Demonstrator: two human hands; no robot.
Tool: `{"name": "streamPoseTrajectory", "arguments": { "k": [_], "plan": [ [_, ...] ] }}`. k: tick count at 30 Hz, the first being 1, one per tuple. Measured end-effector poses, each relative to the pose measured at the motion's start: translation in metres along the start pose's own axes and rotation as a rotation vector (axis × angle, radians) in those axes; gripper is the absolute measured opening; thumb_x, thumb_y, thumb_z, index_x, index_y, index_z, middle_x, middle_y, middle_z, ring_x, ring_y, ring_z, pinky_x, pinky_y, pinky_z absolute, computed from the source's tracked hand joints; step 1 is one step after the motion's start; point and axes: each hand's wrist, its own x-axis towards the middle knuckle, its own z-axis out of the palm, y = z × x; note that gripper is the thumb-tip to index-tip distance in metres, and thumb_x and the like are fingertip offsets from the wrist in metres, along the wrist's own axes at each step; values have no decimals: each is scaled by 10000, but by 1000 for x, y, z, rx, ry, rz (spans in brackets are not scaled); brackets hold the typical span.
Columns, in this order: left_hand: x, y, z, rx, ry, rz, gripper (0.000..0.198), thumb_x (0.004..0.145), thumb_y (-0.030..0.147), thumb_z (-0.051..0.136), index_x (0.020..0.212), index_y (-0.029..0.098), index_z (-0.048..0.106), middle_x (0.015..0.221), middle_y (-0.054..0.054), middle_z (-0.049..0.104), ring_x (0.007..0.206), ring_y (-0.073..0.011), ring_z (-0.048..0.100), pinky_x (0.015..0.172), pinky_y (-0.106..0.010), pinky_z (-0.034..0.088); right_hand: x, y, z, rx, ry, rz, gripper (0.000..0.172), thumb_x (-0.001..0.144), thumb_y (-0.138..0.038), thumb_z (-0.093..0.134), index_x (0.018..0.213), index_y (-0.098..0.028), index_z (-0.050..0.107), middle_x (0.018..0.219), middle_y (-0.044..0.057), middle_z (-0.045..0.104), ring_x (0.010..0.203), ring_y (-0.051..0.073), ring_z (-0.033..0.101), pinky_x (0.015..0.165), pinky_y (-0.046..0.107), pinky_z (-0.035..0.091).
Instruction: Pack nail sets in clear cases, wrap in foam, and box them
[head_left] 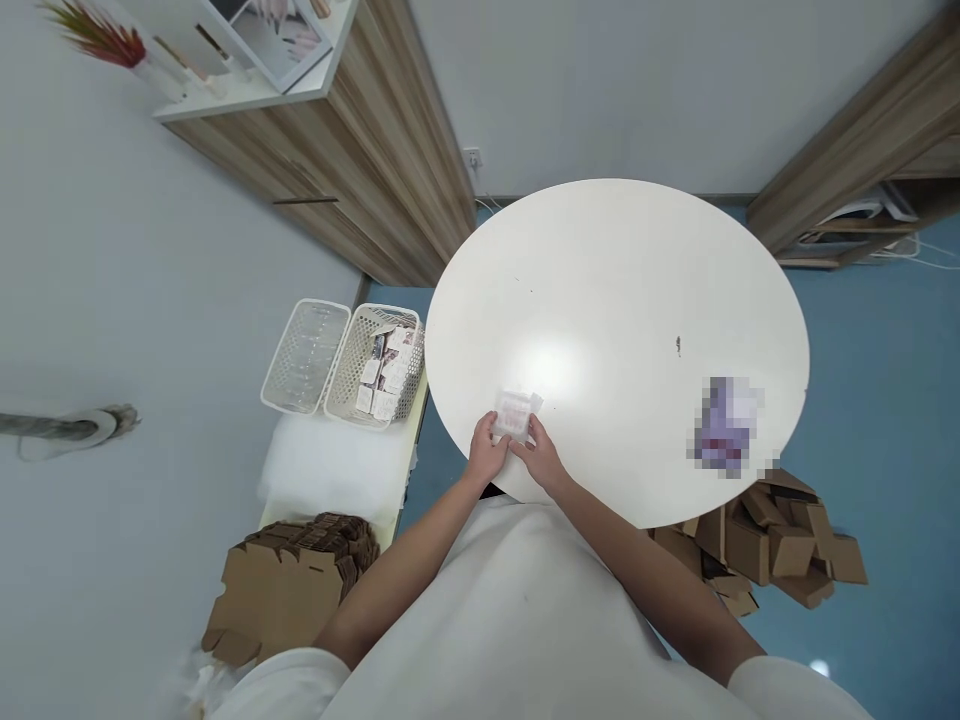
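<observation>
A small packet (514, 412) in translucent white wrap, with faint pinkish print showing through, is at the near edge of the round white table (615, 250). My left hand (487, 452) grips its left side, fingers closed on the edge. On the other side my right hand (543, 456) holds the lower right corner, its thumb close to the left thumb. A loose flap of the wrap sticks out at the packet's upper right. Whether the packet rests on the tabletop or is held just above it, I cannot tell.
A pixelated purple item (724, 425) lies on the table's right. At left stand a basket with small boxes (386, 375), a basket of clear containers (309, 355), white wrapping sheets (330, 465) and flat cardboard (277, 595). Brown cartons (765, 545) are piled below the table's right edge.
</observation>
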Motion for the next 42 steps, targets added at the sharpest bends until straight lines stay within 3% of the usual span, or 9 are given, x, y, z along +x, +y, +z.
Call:
{"name": "streamPoseTrajectory", "arguments": {
  "k": [3,13,19,24,30,35,38,42],
  "plan": [
    [10,-10,-18,12,70,-42,517,766,206,466,1268,181,345,1358,-101,312,1258,-233,296,1000,-356,337,18,-10,24,3,-30,-3,743,729,-378,538,1362,-258,170,1404,36,290,1280,204,282,1039,400,289],
    [75,-34,-89,-263,60,18,509,786,231,475,1276,232,338,1338,-88,309,1190,-218,379,967,-367,360,82,-59,97,28,50,9,749,705,-388,564,1357,-270,215,1406,7,286,1280,216,272,1048,382,262],
    [101,-40,-108,-301,94,70,513,782,239,494,1272,241,344,1329,-81,321,1210,-222,352,967,-369,362,107,-87,119,-49,106,51,750,707,-355,555,1361,-210,217,1419,46,250,1279,205,267,1032,348,281],
    [102,-41,-108,-294,96,131,521,785,231,492,1278,237,325,1330,-82,315,1242,-220,308,981,-381,351,109,-90,120,-142,152,61,731,691,-341,567,1342,-215,259,1379,56,316,1255,207,298,1015,354,295],
    [84,-41,-101,-225,157,192,566,787,206,477,1309,234,260,1419,-77,165,1313,-230,155,1023,-408,293,90,-79,114,-201,217,70,724,696,-371,553,1338,-283,229,1398,28,252,1209,201,333,928,335,386],
    [55,-46,-96,-194,187,173,547,777,199,469,1296,219,298,1407,-86,211,1290,-236,227,1017,-412,303,60,-69,98,-160,150,174,674,694,-376,553,1308,-277,294,1358,40,338,1073,184,469,832,292,436],
    [35,-50,-92,-189,182,165,483,786,227,457,1260,207,365,1357,-93,313,1251,-229,308,996,-395,333,40,-59,81,-103,82,254,630,691,-364,560,1275,-260,347,1321,65,390,961,172,543,783,295,444],
    [7,-51,-81,-212,185,166,383,789,241,451,1171,211,467,1255,-86,444,1146,-209,443,931,-362,396,13,-43,56,-57,22,256,545,683,-345,573,1200,-249,431,1212,71,490,862,154,585,731,281,440]
  ]
}}
